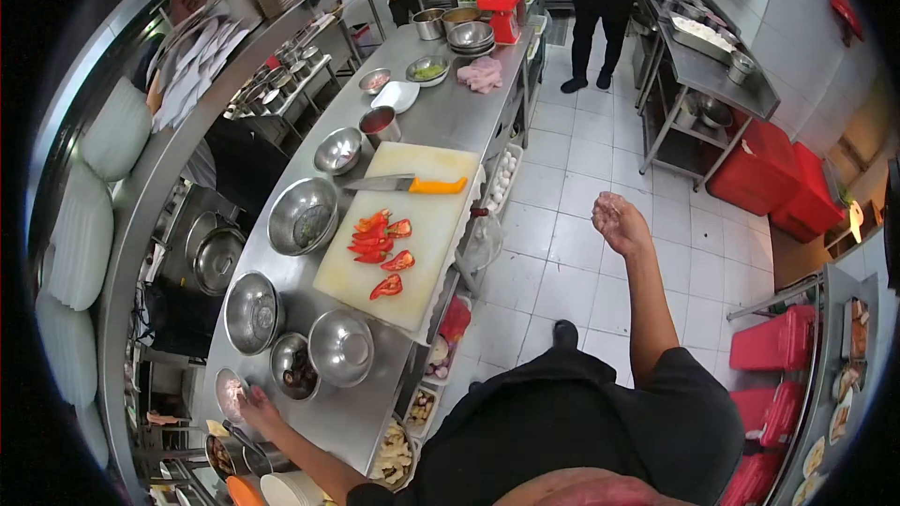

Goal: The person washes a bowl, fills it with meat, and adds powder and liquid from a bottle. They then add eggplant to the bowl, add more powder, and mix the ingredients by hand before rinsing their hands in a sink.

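At the near left end of the steel counter, my left hand [259, 411] is closed on the near rim of a small metal bowl [226, 388] with pale pinkish contents. My right hand [619, 223] is raised out over the floor, away from the counter. Its fingers are loosely curled and apart, with a whitish look at the tips, and no held object shows. On a white cutting board [433, 258] lie several cut red pepper pieces [372, 245] and a knife with a yellow handle [438, 186].
Beside my left hand stand a bowl with dark contents [298, 377] and metal bowls [341, 349]. Farther up the counter are a red scale [503, 17] and a pink cloth [481, 75]. A person in dark clothes [603, 0] stands in the aisle. Red bins [753, 167] line the right.
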Available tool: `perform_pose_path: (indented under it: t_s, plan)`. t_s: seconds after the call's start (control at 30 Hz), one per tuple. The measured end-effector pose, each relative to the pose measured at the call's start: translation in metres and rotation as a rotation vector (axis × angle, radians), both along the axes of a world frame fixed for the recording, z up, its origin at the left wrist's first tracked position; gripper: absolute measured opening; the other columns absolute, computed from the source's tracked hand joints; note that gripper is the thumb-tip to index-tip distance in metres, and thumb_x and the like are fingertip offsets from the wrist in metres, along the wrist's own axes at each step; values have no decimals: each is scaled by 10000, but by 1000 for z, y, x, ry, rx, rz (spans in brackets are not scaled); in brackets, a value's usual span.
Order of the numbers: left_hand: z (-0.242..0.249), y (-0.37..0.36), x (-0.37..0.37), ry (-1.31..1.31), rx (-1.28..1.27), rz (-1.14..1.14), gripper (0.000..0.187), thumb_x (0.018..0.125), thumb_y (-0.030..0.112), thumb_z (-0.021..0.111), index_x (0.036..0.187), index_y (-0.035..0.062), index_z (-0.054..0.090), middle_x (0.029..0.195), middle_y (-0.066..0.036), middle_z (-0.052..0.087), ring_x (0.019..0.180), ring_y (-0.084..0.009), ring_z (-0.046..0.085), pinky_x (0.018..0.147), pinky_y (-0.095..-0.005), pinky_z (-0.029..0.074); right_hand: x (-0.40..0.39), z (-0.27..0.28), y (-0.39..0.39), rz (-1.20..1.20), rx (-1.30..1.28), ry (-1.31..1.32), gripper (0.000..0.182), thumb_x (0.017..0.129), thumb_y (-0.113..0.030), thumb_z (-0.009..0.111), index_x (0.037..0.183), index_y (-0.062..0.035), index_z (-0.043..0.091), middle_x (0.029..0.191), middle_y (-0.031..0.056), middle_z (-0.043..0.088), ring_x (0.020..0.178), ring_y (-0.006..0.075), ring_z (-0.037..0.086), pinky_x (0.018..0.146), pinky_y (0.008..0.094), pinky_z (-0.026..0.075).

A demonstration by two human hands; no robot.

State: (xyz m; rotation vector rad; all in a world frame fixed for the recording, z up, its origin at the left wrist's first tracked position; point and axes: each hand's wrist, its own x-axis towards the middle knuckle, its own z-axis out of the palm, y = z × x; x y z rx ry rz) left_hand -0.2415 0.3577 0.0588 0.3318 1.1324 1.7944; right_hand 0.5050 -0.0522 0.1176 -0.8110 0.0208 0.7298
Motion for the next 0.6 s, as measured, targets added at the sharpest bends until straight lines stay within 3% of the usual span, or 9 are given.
perform_pose_path:
  t_s: [0.17,0.27,0.33,0.37,0.4,0.47,0.6]
  plan:
    - [137,-161,248,356,262,-119,322,948,243,525,1185,28,483,1185,-123,545,966,-216,521,765,-340,470,89,-30,-46,1,48,8,132,874,-54,568,996,-23,527,827,65,577,737,177,559,643,268,493]
    - [144,-203,398,550,363,-399,143,921,141,562,1014,33,550,1068,-110,602,778,-151,579,700,-280,490,149,-49,-79,-59,45,50,151,863,-42,570,1006,-18,526,831,74,581,737,188,560,637,277,494]
    - [141,-229,491,532,293,-662,142,923,133,574,1013,23,575,1030,-109,622,754,-148,601,667,-281,504,178,-61,-102,-88,51,101,164,852,-32,576,1008,-16,527,833,80,584,735,195,560,632,281,494]
    - [124,-231,524,402,292,-810,153,929,130,569,1032,17,578,1030,-102,623,755,-142,606,677,-280,505,197,-69,-112,-88,54,117,170,846,-28,579,1008,-16,528,833,82,585,733,197,559,631,282,493]
    - [128,-246,558,463,240,-874,165,931,132,567,1037,7,580,1024,-92,620,742,-139,611,667,-275,505,216,-76,-121,-85,58,127,176,840,-24,582,1007,-17,529,834,85,586,732,199,559,631,283,493]
    - [126,-264,605,447,236,-1012,181,931,134,569,1053,0,579,1025,-86,616,723,-137,618,648,-264,502,245,-87,-130,-79,56,119,169,839,-35,582,1000,-17,535,839,89,592,732,200,559,638,290,493]
    - [110,-274,651,581,166,-1080,164,923,117,575,1030,-4,600,917,-72,635,697,-131,620,626,-250,495,296,-61,-91,-31,80,128,143,847,-67,584,980,-26,548,835,87,594,723,198,563,652,306,494]
